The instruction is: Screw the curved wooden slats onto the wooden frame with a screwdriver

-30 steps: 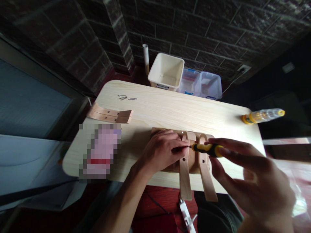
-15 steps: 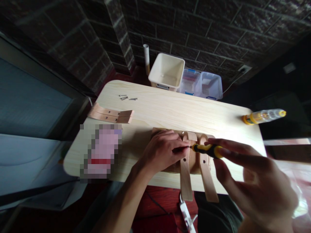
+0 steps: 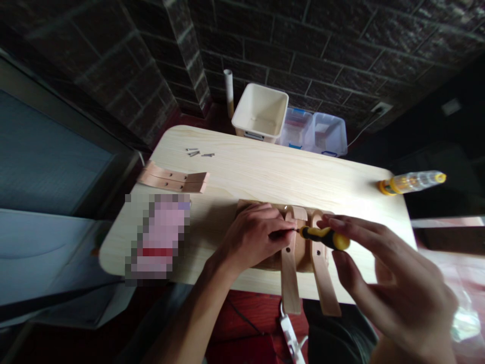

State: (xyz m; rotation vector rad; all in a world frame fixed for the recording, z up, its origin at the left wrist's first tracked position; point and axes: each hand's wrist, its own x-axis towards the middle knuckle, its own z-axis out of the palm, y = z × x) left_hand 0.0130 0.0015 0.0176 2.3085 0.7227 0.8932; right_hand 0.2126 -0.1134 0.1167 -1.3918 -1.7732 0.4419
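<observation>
My right hand [image 3: 390, 273] has its fingers and thumb around the end of a yellow-and-black screwdriver [image 3: 322, 235], which lies nearly level and points left. The driver's tip meets the pinched thumb and forefinger of my left hand [image 3: 255, 232], at the nearer curved wooden strip [image 3: 290, 280]. Whatever sits in that pinch is too small and covered to make out. A second wooden strip [image 3: 326, 283] with a dark hole lies to the right. Both strips rest across a brown block [image 3: 303, 253], partly under my left hand, and their ends stick out past the table edge.
On the pale table [image 3: 265, 167] several metal screws [image 3: 195, 152] lie at the back left. Near them is a joined wooden piece with holes [image 3: 174, 179], and a blurred pink item [image 3: 162, 232]. A clear-topped yellow container [image 3: 413, 182] stands right. Plastic bins [image 3: 261, 111] are behind.
My right hand's fingers have shifted and loosened a little around the screwdriver's handle, baring more of its yellow end. My left hand and the wooden strips stay in place.
</observation>
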